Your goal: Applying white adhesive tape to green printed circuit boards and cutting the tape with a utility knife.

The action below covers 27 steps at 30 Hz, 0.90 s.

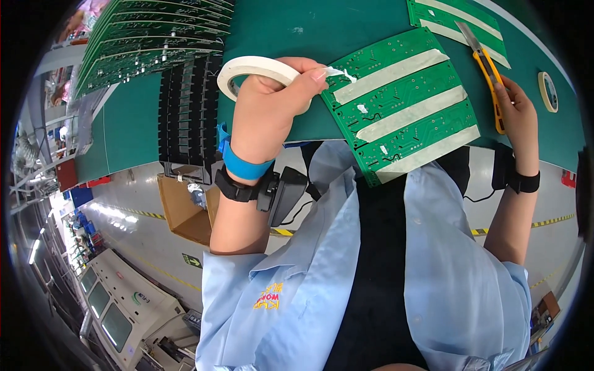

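The left hand carries a roll of cream masking tape, its thumb and forefinger closed in a pinch on a crumpled white scrap of tape; whether that scrap is joined to the roll cannot be told from this view. The scrap is at the upper left corner of a green circuit board panel, which sits in front of the person and overhangs the near edge of the tabletop. Three cream tape strips run across the panel, roughly parallel, with small white patches between them. The right hand has its fingers curled around the yellow handle of a utility knife — blade extended, tip directed away from the person. Beyond the knife lies a second taped panel; a second tape roll rests right of the right hand. At far left — a black rack and a row of upright circuit boards.
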Each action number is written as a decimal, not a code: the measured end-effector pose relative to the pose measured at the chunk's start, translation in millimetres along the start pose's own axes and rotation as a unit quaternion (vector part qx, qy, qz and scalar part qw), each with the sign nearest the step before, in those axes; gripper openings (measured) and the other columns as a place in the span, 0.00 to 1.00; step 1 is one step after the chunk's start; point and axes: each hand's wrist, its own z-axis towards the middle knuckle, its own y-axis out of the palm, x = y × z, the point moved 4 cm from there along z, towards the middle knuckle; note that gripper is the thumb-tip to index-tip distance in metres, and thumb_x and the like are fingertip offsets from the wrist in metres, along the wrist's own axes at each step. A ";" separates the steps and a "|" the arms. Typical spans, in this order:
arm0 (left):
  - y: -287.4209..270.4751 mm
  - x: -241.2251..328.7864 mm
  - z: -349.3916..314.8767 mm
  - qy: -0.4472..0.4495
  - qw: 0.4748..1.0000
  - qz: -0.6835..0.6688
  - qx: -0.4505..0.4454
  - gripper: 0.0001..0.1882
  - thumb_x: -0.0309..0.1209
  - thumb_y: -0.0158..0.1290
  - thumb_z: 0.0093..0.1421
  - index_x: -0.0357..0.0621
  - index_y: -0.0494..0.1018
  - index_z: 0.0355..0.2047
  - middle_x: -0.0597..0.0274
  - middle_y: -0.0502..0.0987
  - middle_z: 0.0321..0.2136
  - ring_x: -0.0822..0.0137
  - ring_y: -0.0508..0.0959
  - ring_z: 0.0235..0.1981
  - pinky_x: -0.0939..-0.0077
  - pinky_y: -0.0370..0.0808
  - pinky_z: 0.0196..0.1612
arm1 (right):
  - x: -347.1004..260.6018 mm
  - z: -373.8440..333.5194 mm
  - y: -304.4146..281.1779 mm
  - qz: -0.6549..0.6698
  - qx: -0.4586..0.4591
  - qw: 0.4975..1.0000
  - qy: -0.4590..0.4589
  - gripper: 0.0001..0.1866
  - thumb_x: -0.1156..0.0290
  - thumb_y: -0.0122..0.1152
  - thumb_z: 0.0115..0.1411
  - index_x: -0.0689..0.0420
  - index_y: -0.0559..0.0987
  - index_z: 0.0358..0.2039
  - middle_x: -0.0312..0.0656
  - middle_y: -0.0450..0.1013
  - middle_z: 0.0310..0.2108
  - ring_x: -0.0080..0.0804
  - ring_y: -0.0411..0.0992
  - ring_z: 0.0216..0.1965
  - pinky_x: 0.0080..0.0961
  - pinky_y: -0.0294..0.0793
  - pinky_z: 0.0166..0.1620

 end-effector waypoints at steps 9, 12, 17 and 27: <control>26.8 23.5 -14.6 0.016 0.996 -0.077 -0.034 0.08 0.28 0.57 0.59 0.36 0.78 0.36 0.67 0.78 0.28 0.80 0.73 0.28 0.88 0.66 0.31 | -68.7 -43.0 -8.1 0.093 0.028 0.977 -0.189 0.15 0.64 0.63 0.59 0.59 0.79 0.43 0.40 0.74 0.32 0.29 0.72 0.32 0.22 0.70 0.37; 41.9 27.0 -24.0 0.011 0.996 -0.078 -0.041 0.07 0.27 0.57 0.59 0.36 0.77 0.36 0.68 0.78 0.27 0.81 0.72 0.28 0.88 0.66 0.31 | -130.8 -78.1 8.1 0.234 -0.134 0.919 -0.288 0.11 0.71 0.61 0.59 0.61 0.78 0.41 0.37 0.72 0.30 0.24 0.69 0.34 0.19 0.68 0.39; 58.1 28.0 -31.3 0.006 0.996 -0.077 -0.053 0.07 0.25 0.58 0.59 0.35 0.77 0.36 0.68 0.78 0.27 0.82 0.71 0.27 0.88 0.67 0.30 | -152.4 -89.0 12.3 0.243 -0.144 0.893 -0.350 0.09 0.75 0.63 0.56 0.61 0.78 0.37 0.36 0.71 0.31 0.23 0.69 0.34 0.19 0.67 0.39; 55.8 22.9 -32.1 0.018 0.997 -0.079 0.001 0.09 0.29 0.57 0.60 0.35 0.77 0.39 0.65 0.79 0.29 0.80 0.73 0.29 0.88 0.68 0.32 | -124.9 -78.8 12.6 0.371 -0.100 0.898 -0.215 0.07 0.71 0.65 0.57 0.62 0.78 0.31 0.34 0.72 0.26 0.20 0.67 0.26 0.16 0.66 0.31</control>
